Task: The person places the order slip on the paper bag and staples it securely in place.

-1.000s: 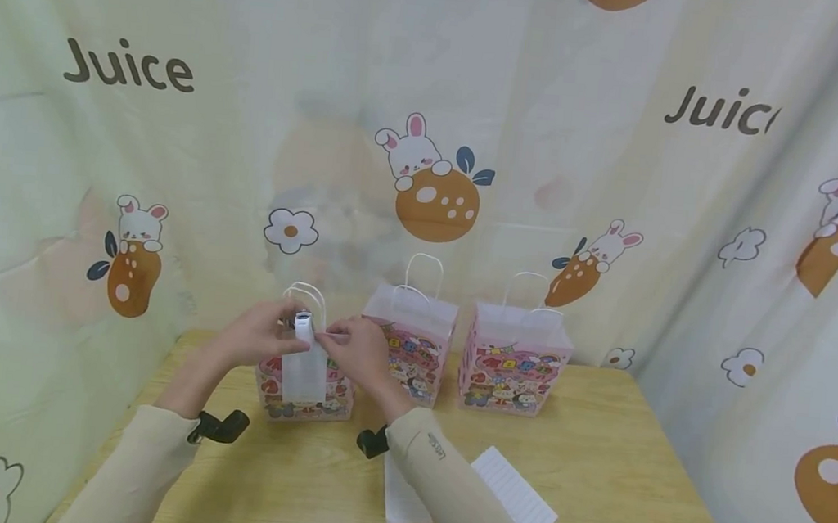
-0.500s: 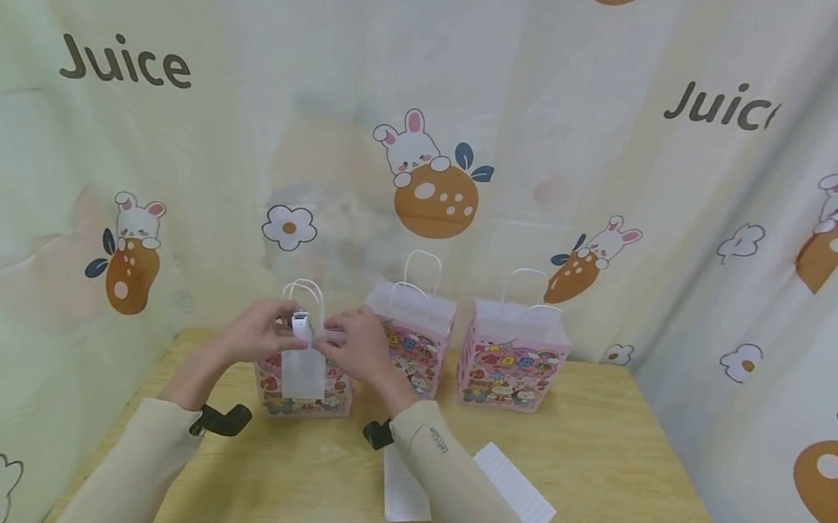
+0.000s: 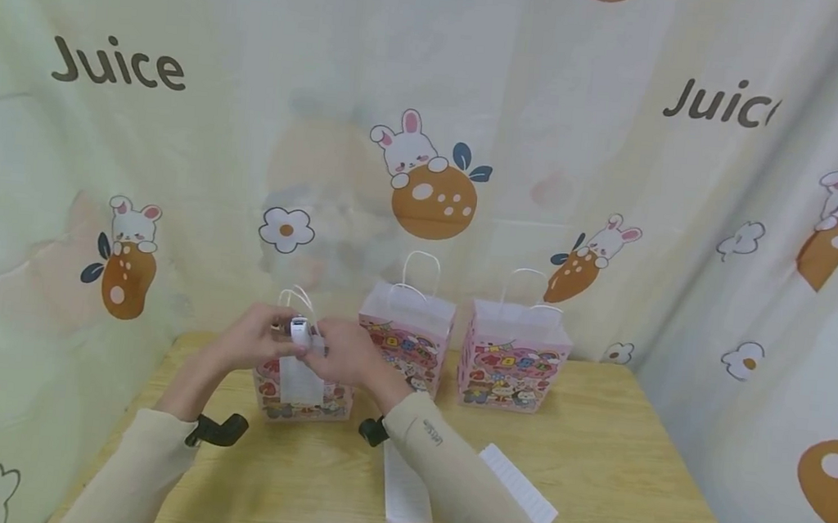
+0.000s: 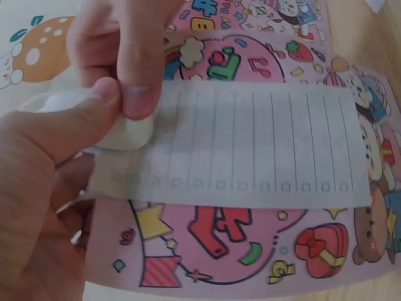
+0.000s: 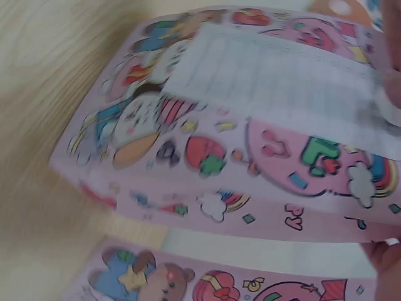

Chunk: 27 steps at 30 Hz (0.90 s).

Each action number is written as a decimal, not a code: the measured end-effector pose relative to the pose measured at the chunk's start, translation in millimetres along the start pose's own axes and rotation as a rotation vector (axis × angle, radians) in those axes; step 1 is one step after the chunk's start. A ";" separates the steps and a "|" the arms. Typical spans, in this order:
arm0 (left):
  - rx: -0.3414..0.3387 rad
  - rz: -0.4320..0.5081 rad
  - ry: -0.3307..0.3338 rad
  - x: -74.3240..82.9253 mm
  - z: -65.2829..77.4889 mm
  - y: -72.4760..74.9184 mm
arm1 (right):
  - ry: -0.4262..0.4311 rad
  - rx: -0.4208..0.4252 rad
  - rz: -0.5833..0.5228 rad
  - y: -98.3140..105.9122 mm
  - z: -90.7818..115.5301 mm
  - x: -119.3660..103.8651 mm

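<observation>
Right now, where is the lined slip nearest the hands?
In the head view, the lined slip covers part of the leftmost bag, just below the white gadget between left hand and right hand.

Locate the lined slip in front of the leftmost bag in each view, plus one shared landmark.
Head: left of centre, below mid-height, the lined slip.
Left wrist: across the middle, lines near upright.
Right wrist: upper part, reaching the right edge.
Shared landmark: the pink cartoon-print bag directly behind it.
</observation>
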State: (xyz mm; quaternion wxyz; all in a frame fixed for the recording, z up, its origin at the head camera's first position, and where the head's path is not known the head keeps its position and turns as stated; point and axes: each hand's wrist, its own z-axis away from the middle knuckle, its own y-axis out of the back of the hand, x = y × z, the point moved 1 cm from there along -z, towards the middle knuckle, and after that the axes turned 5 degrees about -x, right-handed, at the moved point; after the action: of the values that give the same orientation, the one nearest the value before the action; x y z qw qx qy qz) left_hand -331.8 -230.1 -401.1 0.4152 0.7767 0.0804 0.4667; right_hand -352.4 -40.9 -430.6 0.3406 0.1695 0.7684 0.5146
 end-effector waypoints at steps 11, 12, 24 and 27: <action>0.031 -0.076 0.019 -0.9 -0.1 0.1 | 0.073 0.139 0.100 -6.4 -1.0 0.6; 0.024 -0.099 0.033 0.3 0.2 -0.3 | 0.054 0.124 0.099 -6.0 -0.6 1.3; 0.380 -0.061 0.083 18.5 56.2 18.9 | 0.006 0.068 -0.085 2.0 -5.4 8.1; 0.445 -0.045 0.095 19.8 76.9 15.7 | -0.013 0.084 -0.153 1.7 -8.5 8.9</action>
State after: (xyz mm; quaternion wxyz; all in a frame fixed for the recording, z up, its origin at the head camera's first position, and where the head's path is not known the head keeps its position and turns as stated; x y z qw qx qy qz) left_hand -264.1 -273.9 -393.7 0.2396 0.8244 0.2181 0.4640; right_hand -364.9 -40.4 -430.2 0.3764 0.1278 0.7978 0.4533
